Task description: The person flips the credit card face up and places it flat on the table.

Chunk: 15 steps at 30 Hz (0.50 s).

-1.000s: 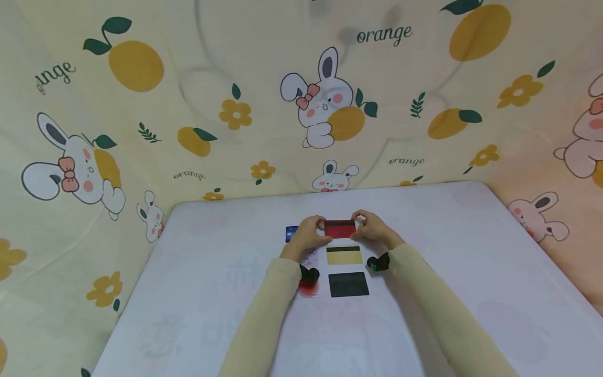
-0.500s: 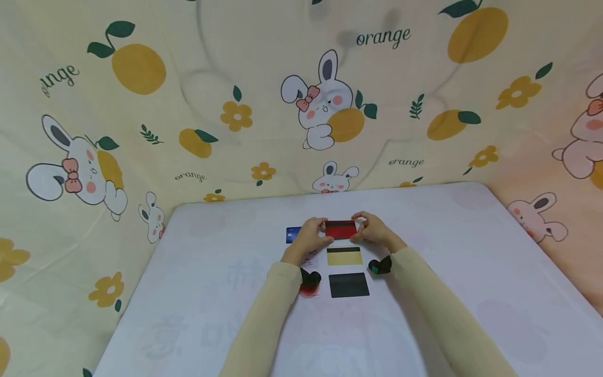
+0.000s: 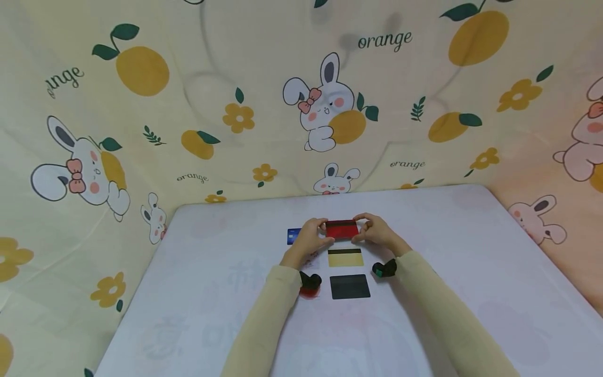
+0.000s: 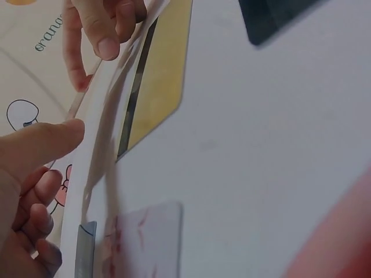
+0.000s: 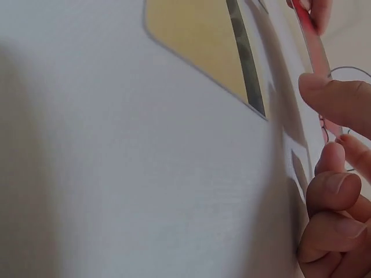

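Observation:
In the head view, a red card (image 3: 342, 230) with a dark stripe along its top is held between both hands. The left hand (image 3: 308, 238) pinches its left end with thumb and fingers. At the opposite end, the right hand (image 3: 379, 233) has the corners between thumb and forefinger. The right wrist view catches the red card (image 5: 316, 55) edge-on, raised over the table, with the right thumb (image 5: 342, 101) at its near side. A gold card (image 3: 345, 257) with a black stripe lies just in front of the hands, and a black card (image 3: 350, 287) lies nearer.
A blue card (image 3: 293, 235) lies partly behind the left hand. A pale, pink-marked card (image 4: 148, 237) shows under the left forearm, and a red shape (image 3: 309, 294) is mostly covered by the left wrist camera. Patterned cloth (image 3: 264, 104) rises behind the white table (image 3: 198, 293).
Both hands keep hold of the red card, which has shifted slightly. The right wrist has moved a little to the right and toward the wearer. The head view has tilted slightly.

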{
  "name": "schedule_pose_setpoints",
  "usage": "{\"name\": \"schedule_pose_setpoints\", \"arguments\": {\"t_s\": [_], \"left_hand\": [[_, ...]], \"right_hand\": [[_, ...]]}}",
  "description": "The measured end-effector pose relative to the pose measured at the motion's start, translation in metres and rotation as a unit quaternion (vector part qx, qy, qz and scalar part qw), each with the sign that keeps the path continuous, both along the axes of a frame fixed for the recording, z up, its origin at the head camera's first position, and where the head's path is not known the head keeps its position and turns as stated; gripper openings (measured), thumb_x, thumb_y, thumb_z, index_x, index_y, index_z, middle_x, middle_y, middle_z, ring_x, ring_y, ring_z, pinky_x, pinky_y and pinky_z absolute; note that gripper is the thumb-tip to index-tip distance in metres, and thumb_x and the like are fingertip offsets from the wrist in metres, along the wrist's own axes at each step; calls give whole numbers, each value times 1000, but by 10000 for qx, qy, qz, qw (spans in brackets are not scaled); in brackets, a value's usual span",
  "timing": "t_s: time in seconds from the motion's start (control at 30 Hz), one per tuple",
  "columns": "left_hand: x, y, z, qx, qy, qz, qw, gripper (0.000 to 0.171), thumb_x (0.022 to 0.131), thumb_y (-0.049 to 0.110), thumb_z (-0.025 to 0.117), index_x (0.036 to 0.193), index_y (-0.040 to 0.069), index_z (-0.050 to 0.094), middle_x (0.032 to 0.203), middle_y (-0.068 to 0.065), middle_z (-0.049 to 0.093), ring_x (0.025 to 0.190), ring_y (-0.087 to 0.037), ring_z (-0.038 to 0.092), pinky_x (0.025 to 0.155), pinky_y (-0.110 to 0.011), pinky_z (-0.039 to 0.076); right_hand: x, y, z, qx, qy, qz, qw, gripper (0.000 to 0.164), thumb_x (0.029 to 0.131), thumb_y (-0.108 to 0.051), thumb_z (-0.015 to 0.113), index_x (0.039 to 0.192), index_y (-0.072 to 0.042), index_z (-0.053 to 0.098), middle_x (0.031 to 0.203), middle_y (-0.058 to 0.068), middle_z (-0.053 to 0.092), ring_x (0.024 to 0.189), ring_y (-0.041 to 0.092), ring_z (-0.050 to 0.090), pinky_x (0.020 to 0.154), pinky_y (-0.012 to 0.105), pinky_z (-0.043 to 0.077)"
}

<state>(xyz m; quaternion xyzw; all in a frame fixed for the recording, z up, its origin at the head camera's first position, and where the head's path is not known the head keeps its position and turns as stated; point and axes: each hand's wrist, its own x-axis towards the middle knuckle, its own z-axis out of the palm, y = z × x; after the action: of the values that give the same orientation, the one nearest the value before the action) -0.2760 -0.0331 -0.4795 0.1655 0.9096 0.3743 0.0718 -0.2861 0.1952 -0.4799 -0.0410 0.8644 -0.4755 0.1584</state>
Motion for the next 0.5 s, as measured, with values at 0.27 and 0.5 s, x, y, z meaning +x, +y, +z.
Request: {"name": "schedule_pose_setpoints", "arguments": {"t_s": [0.27, 0.5], "left_hand": [[1, -3, 0, 150, 222, -97, 9996, 61, 84, 23, 75, 136, 3, 51, 108, -12, 60, 95, -21, 52, 79, -24, 42], [2, -5, 0, 200, 162, -64, 9996, 60, 84, 23, 75, 136, 4, 52, 107, -11, 60, 94, -20, 52, 78, -23, 41]], "right_hand": [[3, 2, 2, 78, 155, 23, 9998, 67, 78, -17, 80, 135, -6, 49, 75, 2, 50, 67, 15, 45, 59, 23, 39], [3, 3, 3, -1, 285, 80, 9996, 66, 77, -18, 80, 135, -5, 50, 76, 1, 49, 67, 13, 45, 58, 22, 39]]}}
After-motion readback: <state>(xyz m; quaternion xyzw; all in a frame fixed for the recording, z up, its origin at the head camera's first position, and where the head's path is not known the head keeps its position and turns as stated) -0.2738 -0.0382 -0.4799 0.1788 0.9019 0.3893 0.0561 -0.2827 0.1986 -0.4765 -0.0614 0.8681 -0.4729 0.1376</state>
